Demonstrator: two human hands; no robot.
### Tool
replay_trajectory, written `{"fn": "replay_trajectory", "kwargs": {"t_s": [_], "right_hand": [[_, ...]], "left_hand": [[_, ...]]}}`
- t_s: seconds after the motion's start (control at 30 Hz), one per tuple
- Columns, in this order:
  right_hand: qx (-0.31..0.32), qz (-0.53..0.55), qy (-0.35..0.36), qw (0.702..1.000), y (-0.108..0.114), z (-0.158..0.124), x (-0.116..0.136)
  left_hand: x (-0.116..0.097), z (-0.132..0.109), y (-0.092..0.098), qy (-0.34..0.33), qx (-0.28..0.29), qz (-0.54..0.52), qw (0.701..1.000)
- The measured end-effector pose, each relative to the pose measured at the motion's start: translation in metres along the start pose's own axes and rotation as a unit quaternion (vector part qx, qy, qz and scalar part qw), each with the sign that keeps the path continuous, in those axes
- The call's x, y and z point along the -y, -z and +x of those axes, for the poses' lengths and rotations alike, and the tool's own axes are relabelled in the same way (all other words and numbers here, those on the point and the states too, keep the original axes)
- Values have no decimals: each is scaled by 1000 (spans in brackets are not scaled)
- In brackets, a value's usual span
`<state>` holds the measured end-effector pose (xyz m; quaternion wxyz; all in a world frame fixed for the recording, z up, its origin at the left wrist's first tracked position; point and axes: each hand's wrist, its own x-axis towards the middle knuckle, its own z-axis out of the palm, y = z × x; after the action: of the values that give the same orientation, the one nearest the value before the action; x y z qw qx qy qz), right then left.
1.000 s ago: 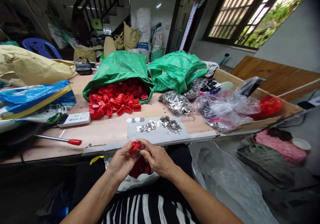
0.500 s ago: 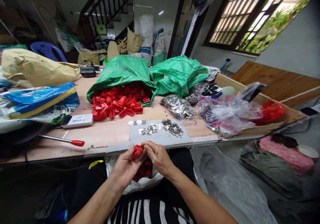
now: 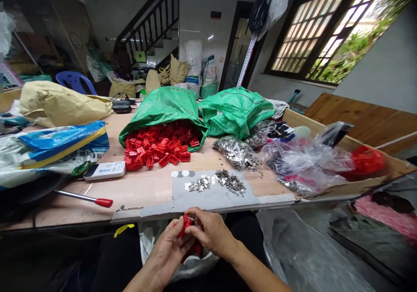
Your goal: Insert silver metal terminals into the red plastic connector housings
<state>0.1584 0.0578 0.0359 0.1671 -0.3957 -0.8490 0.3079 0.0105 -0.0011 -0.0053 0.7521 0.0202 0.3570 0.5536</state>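
Left hand [image 3: 171,245], one: pinching a red part [image 3: 186,225] above the open white bag [image 3: 147,245]. Right hand [image 3: 215,232], one: fingertips against it, grip unclear. Hazard: crowded fingertips; a loosened pinch could drop it.

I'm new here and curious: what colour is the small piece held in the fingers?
The piece is red, shown best in the head view.
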Motion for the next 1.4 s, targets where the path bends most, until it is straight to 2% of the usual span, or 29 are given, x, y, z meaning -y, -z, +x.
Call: {"fn": "replay_trajectory", "kwargs": {"t_s": [0.1, 0.2, 0.27, 0.47, 0.6, 0.7, 0.8, 0.87, 1.0, 1.13, 1.3, 1.4], "right_hand": [[11, 6, 10, 1000, 7, 10, -6], [-41, 3, 14, 999, 17, 32, -14], [-76, -3, 11, 997, 26, 53, -21], [-121, -93, -49, 987, 51, 137, -42], [-102, -100, -73, 987, 60, 193, -56], [-72, -88, -66, 991, 59, 226, -60], [-43, -65, -52, 996, 47, 244, -59], [-36, -52, -45, 997, 36, 248, -56], [-18, -28, -27, 999, 17, 240, -43], [8, -15, 11, 1000, 13, 220, -31], [-14, -8, 38, 999, 29, 194, -32], [-35, 6, 29, 999, 42, 169, -31]], "left_hand": [[3, 12, 27, -44, 4, 163, 986], [5, 25, 49, -132, -12, 317, 939], [5, 31, 59, -157, -21, 382, 911], [9, 39, 77, -188, -2, 505, 843], [8, 35, 78, -181, 40, 633, 751], [2, 22, 68, -155, 19, 733, 662], [-7, 6, 56, -138, 30, 816, 560], [-12, -1, 53, -139, 40, 843, 518], [-14, -10, 56, -117, 47, 842, 525], [-11, -22, 58, -111, 42, 838, 532], [-14, -28, 55, -100, 29, 833, 543], [-22, -16, 51, -76, 27, 829, 553]]}}
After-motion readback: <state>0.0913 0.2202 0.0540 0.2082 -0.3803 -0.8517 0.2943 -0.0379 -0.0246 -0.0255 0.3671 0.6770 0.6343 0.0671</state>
